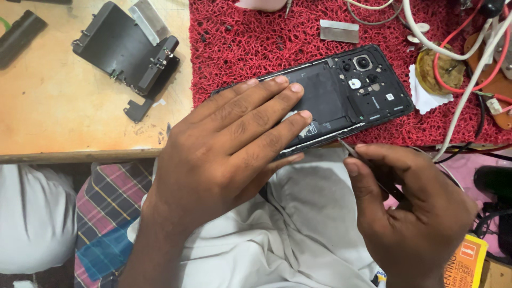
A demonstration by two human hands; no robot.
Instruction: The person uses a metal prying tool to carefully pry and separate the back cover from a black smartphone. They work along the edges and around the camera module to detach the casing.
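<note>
Left hand (229,144) pins phone (341,93), camera end pointing upper right.

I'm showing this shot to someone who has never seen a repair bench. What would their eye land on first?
First, the opened black phone, back cover off, lying on the bright red mesh mat at centre. The left hand presses flat on it, while the right hand holds thin metal tweezers at the phone's lower edge. A black metal bracket sits on the wooden bench at upper left, and red and white wires tangle at upper right.
</note>
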